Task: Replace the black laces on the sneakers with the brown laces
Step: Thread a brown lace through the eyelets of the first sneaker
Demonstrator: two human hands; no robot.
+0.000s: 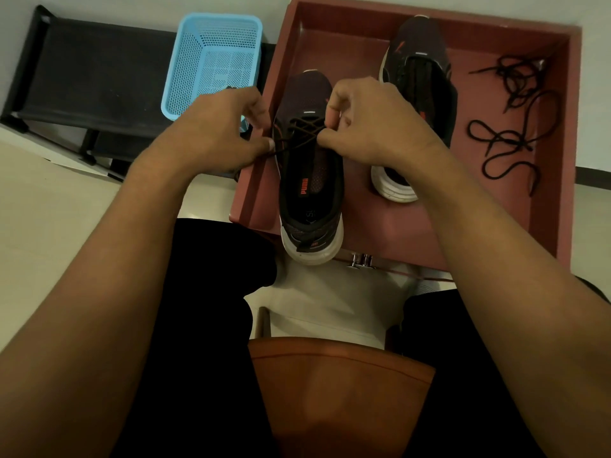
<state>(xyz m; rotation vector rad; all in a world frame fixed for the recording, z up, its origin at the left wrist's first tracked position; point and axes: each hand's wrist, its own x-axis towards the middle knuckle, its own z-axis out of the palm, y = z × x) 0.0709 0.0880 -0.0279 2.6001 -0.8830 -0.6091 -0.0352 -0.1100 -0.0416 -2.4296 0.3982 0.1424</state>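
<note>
A dark sneaker [310, 193] with a white sole stands in the red-brown tray [549, 200], heel toward me, overhanging the tray's near edge. A brown lace [302, 128] crisscrosses its eyelets. My left hand [218, 127] pinches the lace's left end at the shoe's left side. My right hand [370, 120] pinches the lace at the right eyelets. The second dark sneaker [420, 81] stands further back to the right, without a visible lace. Loose black laces [515, 127] lie tangled at the tray's right side.
A blue perforated plastic basket [215, 61] sits left of the tray on a black rack [86, 81]. My dark-trousered knees and an orange-brown seat [337, 385] fill the lower view. Pale floor lies around.
</note>
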